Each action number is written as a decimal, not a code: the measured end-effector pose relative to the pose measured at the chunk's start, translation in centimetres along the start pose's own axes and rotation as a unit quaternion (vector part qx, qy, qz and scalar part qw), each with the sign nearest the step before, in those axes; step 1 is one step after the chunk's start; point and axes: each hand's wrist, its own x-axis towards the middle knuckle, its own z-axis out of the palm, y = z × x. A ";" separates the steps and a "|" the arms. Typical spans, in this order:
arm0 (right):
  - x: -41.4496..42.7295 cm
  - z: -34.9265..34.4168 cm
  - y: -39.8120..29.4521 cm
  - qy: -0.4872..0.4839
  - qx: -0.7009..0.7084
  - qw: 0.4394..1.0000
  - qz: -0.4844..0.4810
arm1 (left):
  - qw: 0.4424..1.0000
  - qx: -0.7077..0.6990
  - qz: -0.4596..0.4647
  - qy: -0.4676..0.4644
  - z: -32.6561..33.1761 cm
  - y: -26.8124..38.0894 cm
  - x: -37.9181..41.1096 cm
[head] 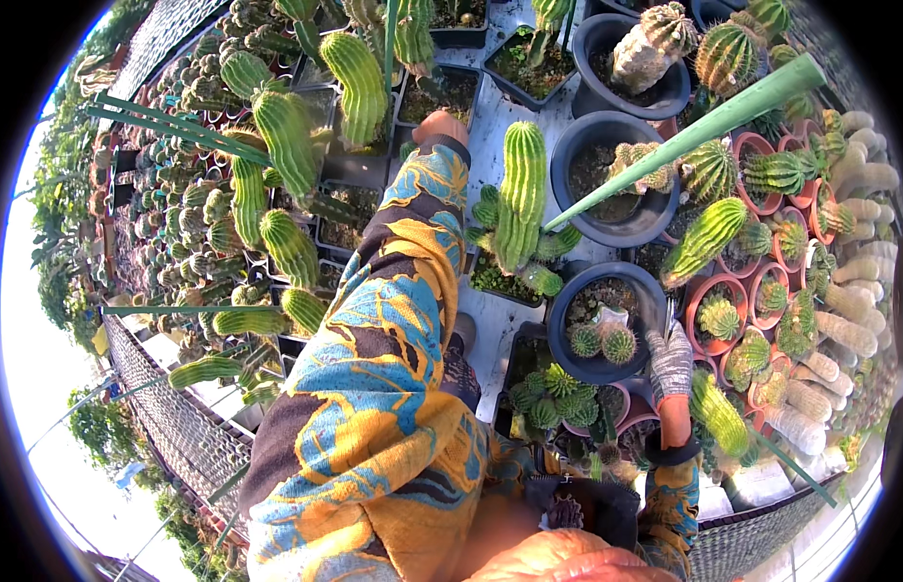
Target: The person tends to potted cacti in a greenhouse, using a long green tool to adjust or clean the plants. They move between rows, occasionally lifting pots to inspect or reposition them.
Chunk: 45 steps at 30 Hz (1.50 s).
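My left hand point(442, 128), bare, reaches far forward beside a square black pot point(446, 91) of soil. The sleeve and the back of the hand hide its fingers, so I cannot tell what it touches. My right hand point(670, 364) wears a grey knit glove and holds slim metal tweezers point(668, 319), points forward. It is beside the rim of a round dark pot point(557, 320) with two small round cacti point(603, 343). Between my hands, a tall ribbed cactus point(520, 196) stands with smaller offsets around its base.
A green stake point(699, 138) slants across the right side above the round pots. Crowded small cacti point(197, 211) fill the left. Terracotta-coloured pots point(717, 313) and pale columnar cacti point(848, 331) line the right. A mesh edge point(171, 407) runs along the lower left.
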 end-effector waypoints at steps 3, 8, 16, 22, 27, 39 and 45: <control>-0.1 0.4 0.6 0.000 0.012 1.000 0.000 | 0.999 0.041 0.021 0.021 0.3 0.2 0.3; -0.1 0.4 1.4 -0.007 0.039 0.999 0.003 | 0.997 0.063 0.024 0.049 -0.1 0.6 0.5; 0.0 0.6 1.6 -0.016 0.108 0.994 -0.004 | 0.997 -0.036 0.027 0.066 1.6 -0.2 2.8; 0.0 0.1 0.3 -0.024 0.060 0.998 0.004 | 0.580 -0.799 -0.147 0.066 -0.7 3.2 0.0; -0.3 -0.5 -0.7 -0.046 0.102 0.993 0.028 | 0.189 -0.963 -0.192 -0.005 -1.3 3.9 -1.5; 0.2 0.7 2.4 -0.013 0.105 0.994 0.027 | 0.260 -0.962 -0.056 0.059 -5.9 6.4 7.3; 0.4 0.6 1.7 -0.034 0.120 0.991 0.045 | 0.287 -0.956 -0.051 0.021 -5.5 6.9 6.0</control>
